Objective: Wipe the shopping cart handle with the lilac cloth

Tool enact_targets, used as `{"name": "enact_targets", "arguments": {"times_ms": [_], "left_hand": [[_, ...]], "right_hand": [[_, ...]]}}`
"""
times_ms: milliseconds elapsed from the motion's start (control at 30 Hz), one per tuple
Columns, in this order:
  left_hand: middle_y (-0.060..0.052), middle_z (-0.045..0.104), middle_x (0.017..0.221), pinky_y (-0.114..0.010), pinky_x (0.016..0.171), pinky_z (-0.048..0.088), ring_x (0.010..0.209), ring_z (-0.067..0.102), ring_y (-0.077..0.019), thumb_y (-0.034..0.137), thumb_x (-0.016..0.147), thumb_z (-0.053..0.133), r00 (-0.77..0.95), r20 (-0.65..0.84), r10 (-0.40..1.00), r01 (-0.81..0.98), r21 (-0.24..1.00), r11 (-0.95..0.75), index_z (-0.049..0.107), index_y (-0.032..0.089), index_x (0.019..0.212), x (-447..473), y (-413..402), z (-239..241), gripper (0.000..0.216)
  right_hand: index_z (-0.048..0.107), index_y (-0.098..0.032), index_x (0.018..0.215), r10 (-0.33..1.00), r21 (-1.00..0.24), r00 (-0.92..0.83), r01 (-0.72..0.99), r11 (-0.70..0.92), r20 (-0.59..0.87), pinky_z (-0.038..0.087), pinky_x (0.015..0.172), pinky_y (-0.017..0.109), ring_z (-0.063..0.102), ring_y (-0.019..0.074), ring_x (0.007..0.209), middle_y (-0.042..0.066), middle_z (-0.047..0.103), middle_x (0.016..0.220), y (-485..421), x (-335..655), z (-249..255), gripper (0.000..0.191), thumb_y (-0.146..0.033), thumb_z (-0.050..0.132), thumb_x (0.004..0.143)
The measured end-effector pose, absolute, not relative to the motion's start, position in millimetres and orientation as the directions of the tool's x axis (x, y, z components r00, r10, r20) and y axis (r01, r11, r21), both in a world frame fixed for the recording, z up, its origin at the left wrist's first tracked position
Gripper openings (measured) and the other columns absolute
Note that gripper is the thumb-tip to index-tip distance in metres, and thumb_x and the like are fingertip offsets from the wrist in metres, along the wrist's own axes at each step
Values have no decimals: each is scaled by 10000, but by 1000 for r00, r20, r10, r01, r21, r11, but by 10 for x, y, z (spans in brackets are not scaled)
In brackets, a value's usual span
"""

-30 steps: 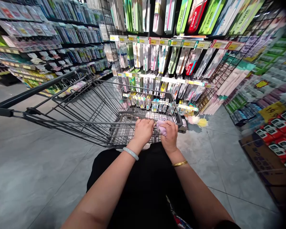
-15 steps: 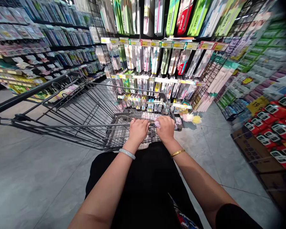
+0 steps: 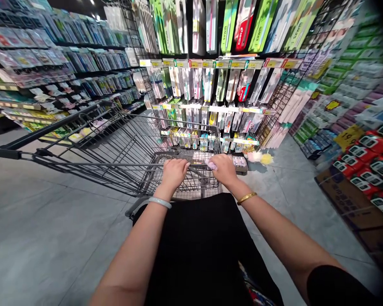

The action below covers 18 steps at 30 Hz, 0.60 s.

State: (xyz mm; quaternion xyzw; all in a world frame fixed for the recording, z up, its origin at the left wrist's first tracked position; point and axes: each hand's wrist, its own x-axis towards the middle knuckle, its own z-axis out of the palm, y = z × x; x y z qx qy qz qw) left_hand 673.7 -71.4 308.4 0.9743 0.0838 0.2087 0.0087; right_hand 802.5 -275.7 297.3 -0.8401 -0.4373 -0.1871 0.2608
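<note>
Left hand (image 3: 175,172) is curled over the near top rail (image 3: 115,164) of the shopping cart (image 3: 49,128); right hand (image 3: 225,170) is clenched around a lilac cloth (image 3: 212,165) at that rail. I see the cart in front of the hanging-goods rack (image 3: 210,63). I judge the wire frame stiff, fairly heavy and smooth; hold the straight rail, hands spaced. I rate the cloth light, soft and not fragile; grasp its gathered folds. I cannot tell whether the right palm bears on the rail.
</note>
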Motion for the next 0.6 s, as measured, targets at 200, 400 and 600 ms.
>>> {"name": "enact_targets", "arguments": {"times_ms": [200, 400, 600], "left_hand": [[-52, 697, 884, -372, 819, 298, 893, 589, -225, 424, 994, 287, 928, 337, 163, 169, 11, -986, 635, 241, 886, 6541, -460, 3156, 407], [-50, 704, 885, -404, 909, 301, 939, 589, -223, 454, 990, 293, 932, 301, 203, 211, 8, -978, 662, 244, 814, 6393, -438, 3252, 459], [-65, 711, 890, -370, 835, 383, 874, 632, -216, 460, 1003, 240, 962, 273, 16, 15, 3, -1000, 650, 231, 884, 6653, -1094, 3263, 484]], "right_hand": [[643, -196, 900, 681, -317, 545, 838, -444, 489, 397, 820, 341, 535, 227, 926, 57, 666, 984, -2720, 8318, 3013, 339, -22, 532, 631], [614, -210, 860, 434, -571, 659, 751, -331, 615, 434, 861, 367, 555, 238, 957, 50, 658, 955, -2568, 7958, 2777, 257, -71, 529, 661], [536, -213, 977, 140, -781, 815, 579, -232, 562, 452, 890, 372, 548, 227, 1034, 90, 590, 1076, -2432, 7485, 2216, 253, -124, 462, 752]]}}
